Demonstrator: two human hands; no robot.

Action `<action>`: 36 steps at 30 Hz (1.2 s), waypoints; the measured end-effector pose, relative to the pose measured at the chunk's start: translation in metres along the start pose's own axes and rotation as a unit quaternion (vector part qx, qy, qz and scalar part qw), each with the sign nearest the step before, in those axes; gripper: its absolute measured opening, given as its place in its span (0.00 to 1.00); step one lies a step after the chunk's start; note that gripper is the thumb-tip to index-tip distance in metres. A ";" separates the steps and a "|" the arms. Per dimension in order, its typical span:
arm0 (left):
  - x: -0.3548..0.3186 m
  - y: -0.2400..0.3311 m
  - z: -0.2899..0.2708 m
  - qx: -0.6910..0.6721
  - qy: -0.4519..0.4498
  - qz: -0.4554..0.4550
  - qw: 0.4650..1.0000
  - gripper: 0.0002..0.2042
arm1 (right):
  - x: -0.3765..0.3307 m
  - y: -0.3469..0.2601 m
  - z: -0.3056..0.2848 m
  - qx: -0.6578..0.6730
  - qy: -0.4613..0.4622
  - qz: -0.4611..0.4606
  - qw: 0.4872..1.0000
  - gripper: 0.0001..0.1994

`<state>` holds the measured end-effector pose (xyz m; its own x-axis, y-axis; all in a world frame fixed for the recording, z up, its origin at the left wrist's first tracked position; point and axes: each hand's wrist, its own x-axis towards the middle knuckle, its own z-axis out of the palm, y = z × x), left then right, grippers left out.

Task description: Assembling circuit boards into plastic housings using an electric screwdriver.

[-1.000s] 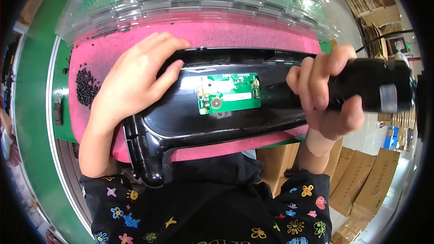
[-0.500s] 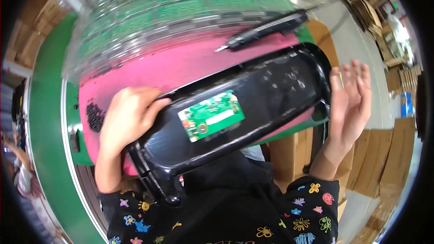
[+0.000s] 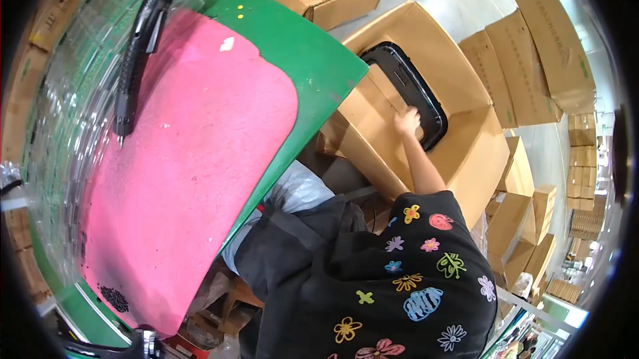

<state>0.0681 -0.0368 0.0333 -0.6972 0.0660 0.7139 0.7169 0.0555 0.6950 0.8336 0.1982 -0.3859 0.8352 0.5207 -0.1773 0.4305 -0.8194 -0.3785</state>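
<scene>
- Clear plastic trays [image 3: 60, 113]: stacked along far left edge of green bench [image 3: 313, 59], holding green boards; detail blurred.
- Electric screwdriver [image 3: 136, 46]: black, corded, laid along upper left edge of pink foam mat [image 3: 193, 173], tip pointing down the mat.
- Small pile of dark screws [image 3: 114, 298]: near lower left corner of mat.
- Left hand: not in view; finger state impossible to tell.
- Right hand [image 3: 407, 121]: reached into open cardboard carton [image 3: 426, 46] beside right edge of bench, fingers curled over lower rim of black plastic housing [image 3: 406, 89]; clamped or merely resting, not clear.
- Black plastic housing: stood on edge inside carton, leaned against its inner wall.
- Further cartons [image 3: 532, 53]: stacked at right, on floor.
- Risk noted: housing likely to tip or slide down within carton if let go off balance; scuffing against cardboard wall possible; screwdriver cord liable to drag the tool off the mat.
</scene>
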 end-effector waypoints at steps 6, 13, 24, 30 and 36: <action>0.060 -0.104 -0.078 0.305 -0.167 0.317 0.882 0.39 | -0.042 0.069 0.045 -0.154 -0.225 0.148 0.951 0.44; 0.062 -0.083 0.035 0.170 -0.259 0.222 0.924 0.36 | -0.017 0.118 0.033 -0.200 -0.208 0.221 0.932 0.40; 0.027 -0.075 0.077 0.069 -0.249 -0.003 0.966 0.33 | 0.018 0.183 0.022 -0.211 -0.210 0.154 0.942 0.43; 0.052 -0.093 -0.049 0.059 -0.139 -0.118 0.981 0.34 | 0.053 0.249 0.046 -0.073 -0.199 -0.007 0.977 0.44; 0.100 -0.150 -0.075 0.076 -0.300 -0.231 0.922 0.22 | 0.061 0.264 0.045 0.042 -0.261 0.060 0.962 0.51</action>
<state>-0.1096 -0.1128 0.0065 -0.8326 0.5370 0.1360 0.3680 0.3526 0.8604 0.9830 0.0247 -0.5376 0.5817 0.4905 -0.6488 0.2940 -0.8706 -0.3946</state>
